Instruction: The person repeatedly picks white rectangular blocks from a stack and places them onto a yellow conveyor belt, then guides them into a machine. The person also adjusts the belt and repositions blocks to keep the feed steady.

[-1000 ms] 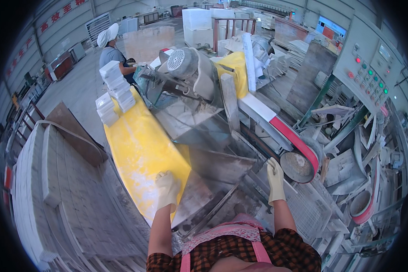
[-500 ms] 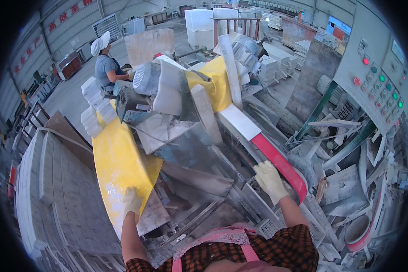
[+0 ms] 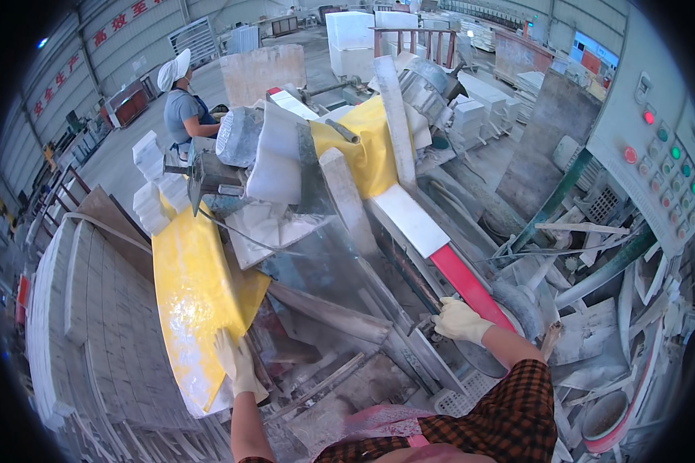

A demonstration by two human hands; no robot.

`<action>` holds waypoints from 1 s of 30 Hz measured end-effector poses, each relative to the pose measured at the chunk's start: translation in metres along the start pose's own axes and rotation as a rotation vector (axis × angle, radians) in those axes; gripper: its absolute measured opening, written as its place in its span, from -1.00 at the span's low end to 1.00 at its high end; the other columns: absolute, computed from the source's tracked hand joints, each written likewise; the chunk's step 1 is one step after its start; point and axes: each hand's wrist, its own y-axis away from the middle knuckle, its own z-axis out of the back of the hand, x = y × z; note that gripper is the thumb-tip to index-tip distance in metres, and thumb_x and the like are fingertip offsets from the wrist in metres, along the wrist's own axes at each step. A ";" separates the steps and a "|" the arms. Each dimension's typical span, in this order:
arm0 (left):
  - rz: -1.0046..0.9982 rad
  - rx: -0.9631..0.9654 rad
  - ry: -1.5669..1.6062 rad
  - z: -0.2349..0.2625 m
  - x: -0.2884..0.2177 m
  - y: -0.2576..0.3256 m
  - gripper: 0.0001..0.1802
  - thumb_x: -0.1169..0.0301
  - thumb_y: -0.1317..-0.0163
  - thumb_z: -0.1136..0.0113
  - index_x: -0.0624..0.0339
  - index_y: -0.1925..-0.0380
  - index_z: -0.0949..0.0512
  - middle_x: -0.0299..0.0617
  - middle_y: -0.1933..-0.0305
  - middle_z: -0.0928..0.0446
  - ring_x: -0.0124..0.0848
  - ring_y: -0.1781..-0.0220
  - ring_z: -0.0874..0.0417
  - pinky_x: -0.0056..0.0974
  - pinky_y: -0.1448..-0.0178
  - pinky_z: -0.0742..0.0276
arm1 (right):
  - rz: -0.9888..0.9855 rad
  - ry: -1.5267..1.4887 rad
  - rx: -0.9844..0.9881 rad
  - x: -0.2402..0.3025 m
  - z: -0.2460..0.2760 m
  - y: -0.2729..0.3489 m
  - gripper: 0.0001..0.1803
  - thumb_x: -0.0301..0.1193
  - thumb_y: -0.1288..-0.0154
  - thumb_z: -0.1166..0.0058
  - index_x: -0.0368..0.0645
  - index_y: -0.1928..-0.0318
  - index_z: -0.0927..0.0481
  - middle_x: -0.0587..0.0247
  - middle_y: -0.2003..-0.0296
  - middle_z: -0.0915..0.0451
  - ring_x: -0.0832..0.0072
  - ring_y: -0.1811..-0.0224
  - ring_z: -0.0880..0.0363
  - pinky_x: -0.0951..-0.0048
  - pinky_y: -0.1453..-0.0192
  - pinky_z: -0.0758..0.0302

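Note:
My left hand (image 3: 238, 364), in a pale glove, lies with fingers stretched against the lower right edge of a wet, shiny yellow sheet (image 3: 191, 309). That sheet drapes over a long sloping support at my left. My right hand (image 3: 463, 321), gloved too, is closed beside the lower end of a metal rod (image 3: 409, 274); what its fingers hold is hidden. Just beyond this hand runs a belt, with a red stretch (image 3: 471, 287) and a white stretch (image 3: 411, 217). Farther up, the belt passes under a second yellow sheet (image 3: 367, 147).
Grey motors (image 3: 241, 137) stand on the machine ahead. A control panel (image 3: 660, 154) with lit buttons rises at the right, above a heap of stone offcuts (image 3: 587, 324). Stacked pale slabs (image 3: 93, 324) line the left. Another person (image 3: 184, 116) works at the far left.
My left hand has shifted right, onto the yellow sheet's edge. My right hand has moved slightly down and turned, its fingers now pointing left. The view has tilted a little.

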 end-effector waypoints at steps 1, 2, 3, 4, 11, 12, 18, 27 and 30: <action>-0.002 -0.018 -0.010 0.000 -0.001 0.001 -0.41 0.30 -0.39 -0.13 0.48 -0.32 -0.40 0.32 -0.42 -0.39 0.23 -0.50 -0.32 0.12 -0.63 -0.10 | -0.018 0.003 0.034 0.001 0.000 -0.001 -0.70 -0.23 -0.34 0.03 -0.11 0.40 -0.66 0.13 0.56 -0.65 0.23 0.39 -0.63 0.26 -0.18 -0.39; -0.003 -0.013 -0.006 0.000 -0.002 0.000 -0.40 0.29 -0.39 -0.13 0.48 -0.32 -0.39 0.32 -0.42 -0.39 0.23 -0.50 -0.32 0.11 -0.63 -0.10 | -0.008 0.026 0.031 0.001 0.001 -0.002 -0.71 -0.23 -0.34 0.02 -0.10 0.40 -0.67 0.14 0.57 -0.65 0.24 0.40 -0.63 0.26 -0.16 -0.39; -0.001 -0.007 -0.003 0.001 -0.003 0.001 -0.40 0.29 -0.39 -0.13 0.48 -0.33 -0.39 0.32 -0.43 -0.38 0.23 -0.50 -0.32 0.11 -0.63 -0.10 | 0.005 0.048 0.030 0.002 0.001 -0.003 -0.71 -0.23 -0.33 0.02 -0.09 0.39 -0.68 0.15 0.58 -0.65 0.24 0.42 -0.63 0.27 -0.14 -0.38; -0.002 -0.020 -0.008 0.002 -0.004 0.000 -0.40 0.29 -0.39 -0.13 0.48 -0.33 -0.39 0.32 -0.43 -0.38 0.22 -0.50 -0.32 0.11 -0.63 -0.10 | 0.011 0.077 0.067 0.002 0.002 -0.003 -0.72 -0.23 -0.32 0.01 -0.09 0.38 -0.68 0.15 0.60 -0.65 0.25 0.43 -0.63 0.28 -0.12 -0.38; 0.001 -0.014 0.001 0.006 -0.008 0.001 -0.39 0.28 -0.39 -0.14 0.48 -0.33 -0.39 0.31 -0.43 -0.39 0.18 -0.51 -0.33 0.11 -0.63 -0.09 | 0.010 0.035 -0.111 0.008 0.005 0.000 -0.65 -0.20 -0.24 -0.05 -0.19 0.46 -0.73 0.08 0.54 -0.71 0.16 0.36 -0.70 0.18 -0.21 -0.40; 0.000 -0.018 0.001 0.005 -0.009 0.001 -0.38 0.27 -0.39 -0.14 0.48 -0.33 -0.39 0.31 -0.43 -0.39 0.18 -0.51 -0.33 0.11 -0.63 -0.09 | -0.016 0.021 -0.050 0.008 0.005 0.000 -0.61 -0.15 -0.26 -0.04 -0.20 0.47 -0.71 0.05 0.55 -0.69 0.12 0.34 -0.68 0.16 -0.24 -0.40; 0.023 -0.056 -0.021 0.002 -0.008 -0.002 -0.39 0.22 -0.38 -0.16 0.46 -0.29 -0.45 0.27 -0.42 -0.42 0.16 -0.48 -0.38 0.11 -0.62 -0.12 | -0.031 0.112 -0.079 0.007 0.001 0.000 -0.62 -0.10 -0.26 -0.15 -0.21 0.31 -0.64 0.11 0.58 -0.66 0.15 0.38 -0.64 0.20 -0.14 -0.44; 0.130 -0.010 0.062 0.010 -0.007 -0.006 -0.30 0.04 -0.33 -0.22 0.37 -0.29 -0.49 0.24 -0.41 -0.44 0.04 -0.50 -0.40 0.06 -0.67 -0.03 | -0.120 0.183 -0.033 0.009 -0.009 -0.002 -0.59 -0.08 -0.18 -0.21 -0.21 0.28 -0.75 -0.01 0.35 -0.75 0.08 0.05 -0.65 0.14 -0.20 -0.48; 0.123 -0.065 0.106 0.018 -0.008 0.002 -0.31 0.03 -0.38 -0.16 0.37 -0.30 -0.48 0.26 -0.41 -0.44 0.06 -0.50 -0.40 0.06 -0.66 -0.04 | -0.167 0.200 -0.049 0.008 -0.017 -0.004 -0.58 -0.05 -0.20 -0.19 -0.19 0.34 -0.80 0.02 0.33 -0.76 0.09 -0.02 -0.64 0.14 -0.23 -0.48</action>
